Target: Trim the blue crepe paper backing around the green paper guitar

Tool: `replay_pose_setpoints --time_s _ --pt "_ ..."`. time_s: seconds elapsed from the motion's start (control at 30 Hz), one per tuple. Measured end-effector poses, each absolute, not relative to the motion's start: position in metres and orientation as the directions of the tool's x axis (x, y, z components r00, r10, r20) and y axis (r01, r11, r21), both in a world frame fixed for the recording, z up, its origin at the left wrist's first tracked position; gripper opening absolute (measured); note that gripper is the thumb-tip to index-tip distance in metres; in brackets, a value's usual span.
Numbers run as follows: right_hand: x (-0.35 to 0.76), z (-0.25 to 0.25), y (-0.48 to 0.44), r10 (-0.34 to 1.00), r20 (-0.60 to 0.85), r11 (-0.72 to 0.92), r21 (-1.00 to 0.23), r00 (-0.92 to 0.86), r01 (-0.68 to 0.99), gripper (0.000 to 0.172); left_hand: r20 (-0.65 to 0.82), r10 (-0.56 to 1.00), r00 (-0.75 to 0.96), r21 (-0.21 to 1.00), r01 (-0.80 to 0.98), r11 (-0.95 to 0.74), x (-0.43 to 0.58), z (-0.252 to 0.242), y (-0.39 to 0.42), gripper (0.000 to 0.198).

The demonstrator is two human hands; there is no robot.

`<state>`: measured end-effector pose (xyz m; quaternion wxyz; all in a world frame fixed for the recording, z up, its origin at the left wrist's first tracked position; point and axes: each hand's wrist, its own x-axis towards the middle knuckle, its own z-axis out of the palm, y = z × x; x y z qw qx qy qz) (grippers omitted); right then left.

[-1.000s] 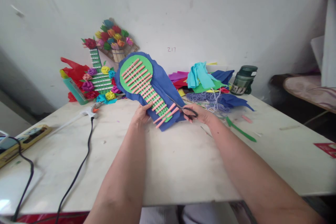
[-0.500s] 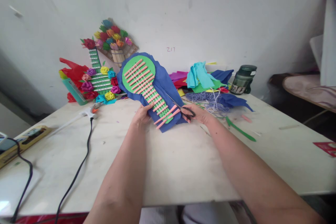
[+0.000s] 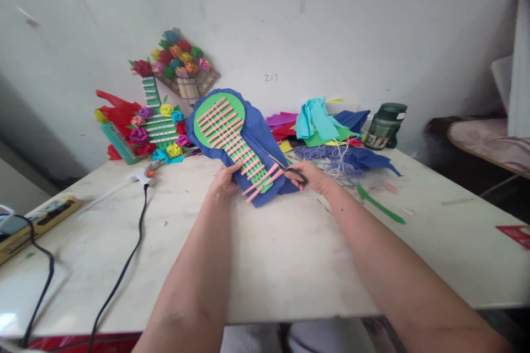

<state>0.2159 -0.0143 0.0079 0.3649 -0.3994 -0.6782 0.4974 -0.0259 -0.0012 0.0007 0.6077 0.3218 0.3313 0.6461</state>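
Note:
My left hand [image 3: 227,179] grips the lower left edge of a paper guitar craft [image 3: 219,121], its thumb on top. The craft is a green guitar shape with pink rolled-paper bars and white strings across it, backed by blue crepe paper [image 3: 260,132] with a ragged edge. It is held tilted above the table. In my right hand [image 3: 308,176] is a pair of black-handled scissors [image 3: 285,167], blades pointing up and left over the blue paper beside the guitar's neck. Some fingers of both hands are hidden.
Left stand a flower-covered paper guitar [image 3: 161,127], a bottle [image 3: 118,143] and a glue gun [image 3: 143,175] with a black cord. Behind are coloured papers [image 3: 317,118], purple yarn [image 3: 318,153] and a dark green cup [image 3: 385,127]. A green strip [image 3: 381,205] lies right; a power strip [image 3: 45,220] lies far left.
The scissor handles have turned slightly in my right hand and look closer together. My left hand keeps its grip on the craft, which has barely moved.

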Motion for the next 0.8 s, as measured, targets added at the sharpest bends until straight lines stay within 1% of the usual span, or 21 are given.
replay_pose_setpoints --time_s 0.2,0.37,0.53,0.7,0.8 --pt "0.2166 0.0145 -0.0214 0.881 0.05 0.134 -0.98 -0.47 0.147 0.032 0.021 1.0 -0.015 0.826 -0.563 -0.026 -0.0251 0.0006 -0.0021 0.047" --pt "0.2157 0.014 -0.0214 0.884 0.042 0.127 -0.98 -0.466 0.152 0.03 0.032 0.999 0.04 0.841 -0.54 -0.005 -0.025 -0.0017 -0.0014 0.05" --pt "0.2142 0.008 -0.0159 0.89 0.057 0.147 -0.975 -0.452 0.167 0.03 0.048 0.996 0.073 0.848 -0.529 -0.002 -0.0232 -0.0031 -0.0011 0.051" --pt "0.2123 0.007 -0.0148 0.903 0.088 0.167 -0.974 -0.42 0.156 0.034 0.042 0.997 0.059 0.842 -0.54 -0.004 -0.0229 -0.0036 0.0004 0.05" --pt "0.2122 0.006 -0.0135 0.908 0.098 0.17 -0.975 -0.407 0.145 0.033 0.031 0.998 0.049 0.836 -0.549 0.001 -0.0234 -0.0036 0.0013 0.049"
